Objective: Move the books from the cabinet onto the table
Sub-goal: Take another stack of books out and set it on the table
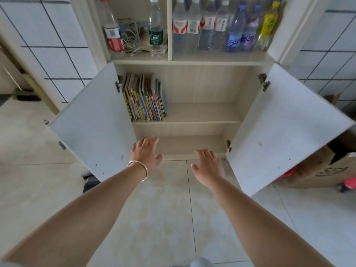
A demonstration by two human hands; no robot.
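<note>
Several thin, colourful books (pixel 144 99) stand upright in a row at the left end of the middle shelf of a pale wooden cabinet (pixel 202 112), leaning against its left wall. Both lower doors hang wide open. My left hand (pixel 147 151), with a metal bangle on the wrist, is stretched out in front of the bottom shelf, below the books and apart from them, fingers spread and holding nothing. My right hand (pixel 208 163) reaches forward beside it near the cabinet's bottom edge, likewise open. No table is in view.
The left door (pixel 92 124) and right door (pixel 285 128) jut out on either side of my arms. Several plastic bottles (pixel 212 26) and a tangle of cables (pixel 133 41) fill the upper shelf. A cardboard box (pixel 323 170) stands on the tiled floor at the right.
</note>
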